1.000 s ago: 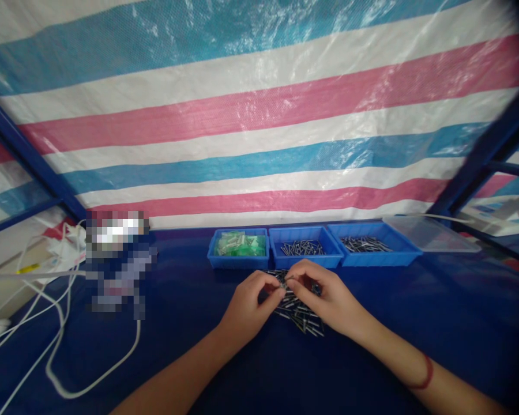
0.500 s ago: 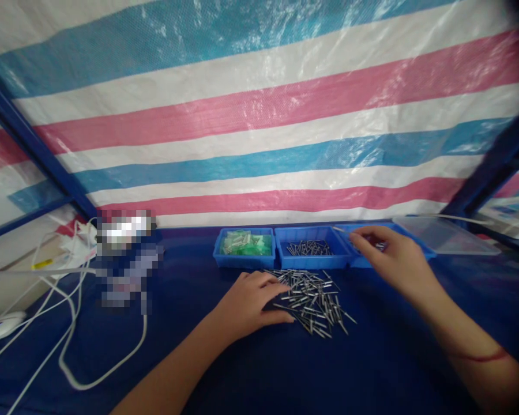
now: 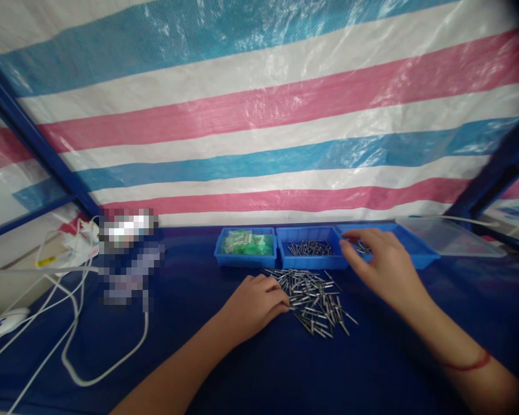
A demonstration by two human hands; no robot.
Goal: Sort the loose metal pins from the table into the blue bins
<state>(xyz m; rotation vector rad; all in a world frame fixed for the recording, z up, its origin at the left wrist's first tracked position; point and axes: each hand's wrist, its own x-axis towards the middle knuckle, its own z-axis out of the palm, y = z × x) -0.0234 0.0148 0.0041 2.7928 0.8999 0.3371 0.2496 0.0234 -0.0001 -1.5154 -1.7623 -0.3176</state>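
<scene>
A loose pile of thin metal pins (image 3: 315,297), shaped like blind rivets, lies on the dark blue table. At the pile's left edge, my left hand (image 3: 256,305) has thumb and fingers pinched together on a pin, whose tip barely shows at the fingertips. My right hand (image 3: 383,262) hovers over the near left part of the right blue bin (image 3: 424,251), thumb and fingers apart, with nothing seen between them. Some metal pieces show inside that bin, partly hidden by the hand. More pins lie in the middle blue bin (image 3: 303,231).
On the left of the row stands a blue bin (image 3: 246,263) with green and clear packets. A clear plastic lid (image 3: 467,239) lies behind the right bin. White cables (image 3: 75,369) run across the table's left side. Striped sheeting (image 3: 259,127) hangs behind.
My left thumb and fingers have closed together at the pile's edge. The pin that my right hand held over the bins no longer shows, and its fingers have parted.
</scene>
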